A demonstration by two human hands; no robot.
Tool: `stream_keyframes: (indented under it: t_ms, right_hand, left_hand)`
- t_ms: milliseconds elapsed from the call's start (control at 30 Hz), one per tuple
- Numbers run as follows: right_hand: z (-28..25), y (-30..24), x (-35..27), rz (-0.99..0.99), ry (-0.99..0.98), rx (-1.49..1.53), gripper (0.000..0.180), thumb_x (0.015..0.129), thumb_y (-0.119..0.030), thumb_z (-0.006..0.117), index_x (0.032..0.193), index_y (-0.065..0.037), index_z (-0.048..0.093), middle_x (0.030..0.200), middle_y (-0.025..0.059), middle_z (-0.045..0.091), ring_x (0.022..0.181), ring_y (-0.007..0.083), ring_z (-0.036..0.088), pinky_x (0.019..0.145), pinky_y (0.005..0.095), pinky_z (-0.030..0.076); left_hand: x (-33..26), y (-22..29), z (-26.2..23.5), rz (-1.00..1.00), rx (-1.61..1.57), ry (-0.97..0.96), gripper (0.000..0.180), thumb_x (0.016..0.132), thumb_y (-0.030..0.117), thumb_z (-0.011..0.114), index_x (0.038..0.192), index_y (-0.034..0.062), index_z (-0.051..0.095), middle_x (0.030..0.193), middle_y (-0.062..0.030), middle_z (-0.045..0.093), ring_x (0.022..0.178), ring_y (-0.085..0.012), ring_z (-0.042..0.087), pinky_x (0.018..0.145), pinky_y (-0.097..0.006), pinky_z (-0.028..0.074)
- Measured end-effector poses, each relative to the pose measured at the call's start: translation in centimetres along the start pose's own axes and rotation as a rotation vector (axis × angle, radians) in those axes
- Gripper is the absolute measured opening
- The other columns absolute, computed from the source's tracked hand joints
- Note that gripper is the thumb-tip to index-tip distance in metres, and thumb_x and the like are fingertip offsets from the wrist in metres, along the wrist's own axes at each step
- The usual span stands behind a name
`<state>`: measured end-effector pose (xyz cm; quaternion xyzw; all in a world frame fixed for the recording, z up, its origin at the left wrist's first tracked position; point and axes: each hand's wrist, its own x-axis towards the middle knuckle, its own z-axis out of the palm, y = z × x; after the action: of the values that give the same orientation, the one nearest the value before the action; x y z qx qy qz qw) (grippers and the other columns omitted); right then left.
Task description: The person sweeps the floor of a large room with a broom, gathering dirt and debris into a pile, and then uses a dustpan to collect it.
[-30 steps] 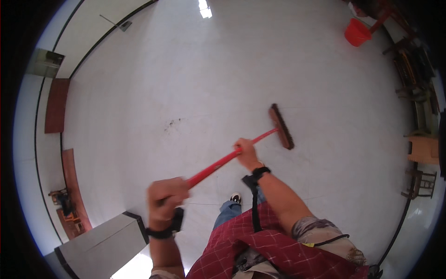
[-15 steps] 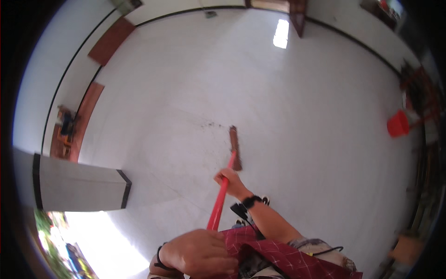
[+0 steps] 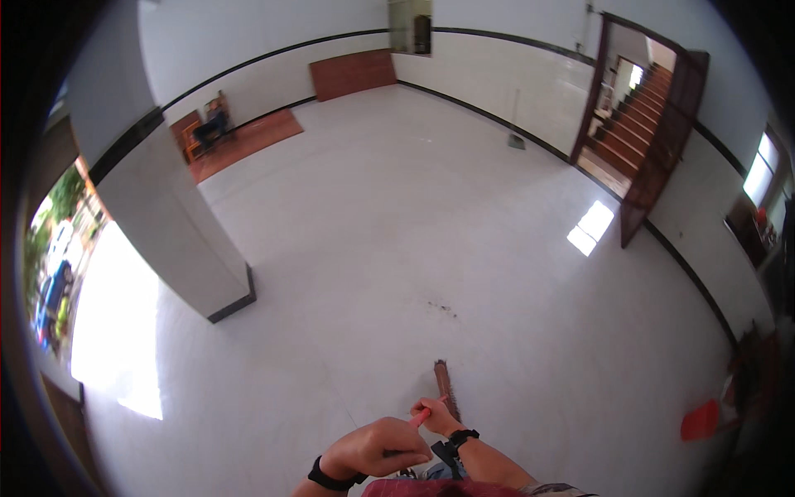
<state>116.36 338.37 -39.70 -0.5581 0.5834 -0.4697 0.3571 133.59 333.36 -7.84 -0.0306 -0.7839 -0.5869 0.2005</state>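
My left hand (image 3: 379,447), with a dark band at the wrist, is closed round the upper part of a broom's red handle (image 3: 421,417). Lower on the same handle, my right hand (image 3: 439,419) grips it, a black watch on its wrist. The broom's brown bristle head (image 3: 445,386) rests on the pale floor in front of my hands, its long side pointing away from me. A thin scatter of dark debris (image 3: 444,310) lies on the floor a little beyond the head, apart from it.
A square pillar (image 3: 178,224) rises at the left beside a bright opening. Far back stands a long-handled dustpan (image 3: 516,142) near the wall. An open door (image 3: 662,153) shows stairs. A red bucket (image 3: 700,421) is at the right. A person (image 3: 214,124) sits at the far left.
The view has tilted up, showing more of the room. The broom head, earlier beside the debris, now sits nearer me, with a gap between them. Both hands keep their hold.
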Motion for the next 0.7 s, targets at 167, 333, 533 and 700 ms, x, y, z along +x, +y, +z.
stream_keyframes:
  t_ms: [167, 333, 533, 700]
  right_hand:
    - [-0.3, -1.3, 4.8, -0.143, -0.189, -0.333, 0.025, 0.078, -0.017, 0.07, 0.096, -0.002, 0.06, 0.088, 0.014, 0.062, 0.075, 0.022, 0.06, 0.064, 0.0349, 0.048]
    - [-0.3, -12.9, 8.0, 0.793, -0.37, 0.538, 0.029, 0.09, -0.028, 0.057, 0.101, -0.001, 0.059, 0.09, 0.0119, 0.064, 0.079, 0.0192, 0.063, 0.066, 0.0296, 0.052]
    - [3.5, -14.8, 13.1, 0.891, -0.659, 0.319, 0.02, 0.086, -0.017, 0.056, 0.081, 0.003, 0.059, 0.076, 0.0089, 0.062, 0.067, 0.0164, 0.059, 0.062, 0.0287, 0.047]
    - [6.1, -6.6, 16.9, 0.806, -0.989, 0.391, 0.016, 0.08, -0.011, 0.058, 0.071, 0.002, 0.059, 0.064, 0.0076, 0.058, 0.054, 0.0137, 0.052, 0.053, 0.0275, 0.043]
  left_hand:
    - [-1.1, 3.5, -0.9, 0.13, 0.215, -0.091, 0.008, 0.084, 0.007, 0.061, 0.079, 0.0013, 0.06, 0.062, -0.0129, 0.053, 0.058, -0.0305, 0.051, 0.053, -0.04, 0.039]
    - [-1.9, 4.3, -0.2, 0.028, 0.296, -0.085, 0.015, 0.087, 0.014, 0.057, 0.077, 0.004, 0.053, 0.062, -0.0153, 0.053, 0.058, -0.0327, 0.05, 0.053, -0.04, 0.038]
    - [1.9, 0.9, -1.2, -0.098, 0.317, -0.094, 0.014, 0.085, 0.014, 0.056, 0.083, 0.0006, 0.057, 0.066, -0.0158, 0.057, 0.062, -0.0342, 0.055, 0.057, -0.039, 0.042]
    - [4.6, -2.4, -1.9, -0.38, 0.295, 0.264, 0.04, 0.081, 0.027, 0.065, 0.114, 0.005, 0.057, 0.095, -0.0168, 0.063, 0.081, -0.0311, 0.06, 0.07, -0.038, 0.048]
